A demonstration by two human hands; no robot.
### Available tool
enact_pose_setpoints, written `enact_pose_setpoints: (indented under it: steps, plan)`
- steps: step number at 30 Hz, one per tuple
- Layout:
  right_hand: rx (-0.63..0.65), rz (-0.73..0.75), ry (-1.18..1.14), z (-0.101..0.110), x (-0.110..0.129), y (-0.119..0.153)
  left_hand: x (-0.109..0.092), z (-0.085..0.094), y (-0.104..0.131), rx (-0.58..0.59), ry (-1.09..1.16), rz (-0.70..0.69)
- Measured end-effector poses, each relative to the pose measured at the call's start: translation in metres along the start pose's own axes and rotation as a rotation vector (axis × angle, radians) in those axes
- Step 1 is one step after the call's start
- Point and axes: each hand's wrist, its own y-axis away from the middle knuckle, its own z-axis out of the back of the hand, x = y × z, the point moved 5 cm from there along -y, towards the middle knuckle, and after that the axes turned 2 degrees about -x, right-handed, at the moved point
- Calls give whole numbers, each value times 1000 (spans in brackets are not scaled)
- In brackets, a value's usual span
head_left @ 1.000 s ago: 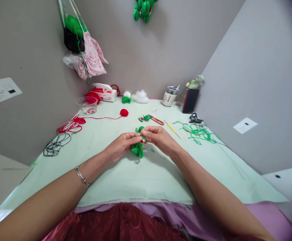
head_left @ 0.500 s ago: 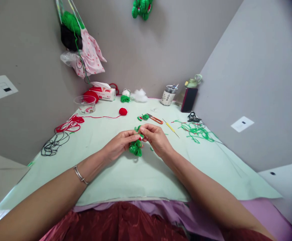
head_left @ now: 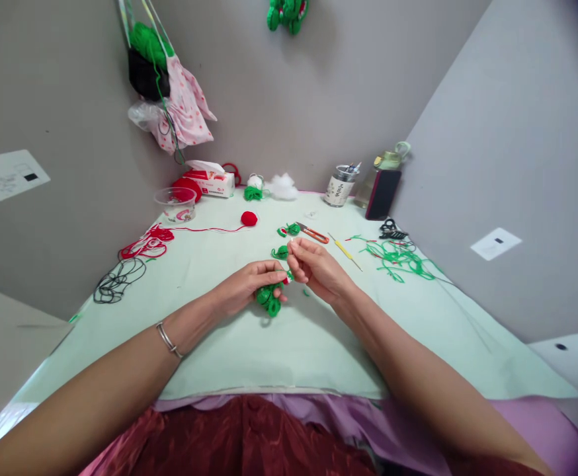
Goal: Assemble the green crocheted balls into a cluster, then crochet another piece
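Green crocheted piece [head_left: 268,299] held by the left hand [head_left: 252,283] just below frame centre, right hand [head_left: 319,267] pinched at the fingertips, anything between too small to tell, orange thread snips [head_left: 315,234] laid above.

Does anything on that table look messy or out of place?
Nothing looks clearly spilled or damaged. What stands out is loose, tangled yarn: green strands toward the right, red strands and black strands toward the left. They look untidy compared with the neatly wound red ball.
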Motion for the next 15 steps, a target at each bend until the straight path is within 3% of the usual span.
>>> enact_pose_setpoints:
  steps: [4,9,12,15]
  plan:
    - [-71,92,-60,16,14,-2,-2,0,1,-1,-49,-3]
    - [-37,77,-25,18,18,2,-5,5,1,-70,-86,-38]
    - [-71,150,145,17,22,6,-11,10,2,-148,-121,-76]
    - [-176,318,395,17,31,12,-19,15,3,-233,-171,-157]
